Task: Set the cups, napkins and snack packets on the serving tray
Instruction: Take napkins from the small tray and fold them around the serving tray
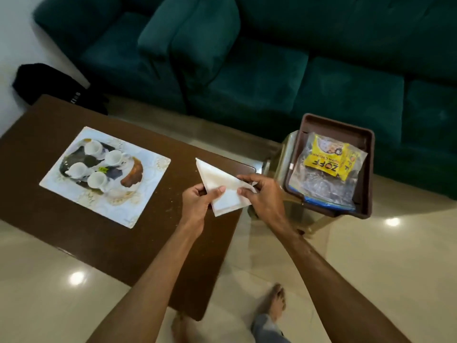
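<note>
While the brown table point(74, 243) is bearing four white cups point(78, 168) on a mat point(146, 169) and the tray point(368, 174) beside it is holding yellow snack packets point(326, 159), you are pinching a folded napkin point(217, 179) over the table's edge with left hand point(195, 204) and right hand point(264, 194).

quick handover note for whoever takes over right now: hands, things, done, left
Left hand and right hand both pinch the folded white paper napkin over the edge of the brown wooden table.
Yellow snack packets lie in the brown plastic tray to the right.
Four white cups stand on the patterned white mat on the table, outside that tray.
Left: napkin and cups into the tray.
</note>
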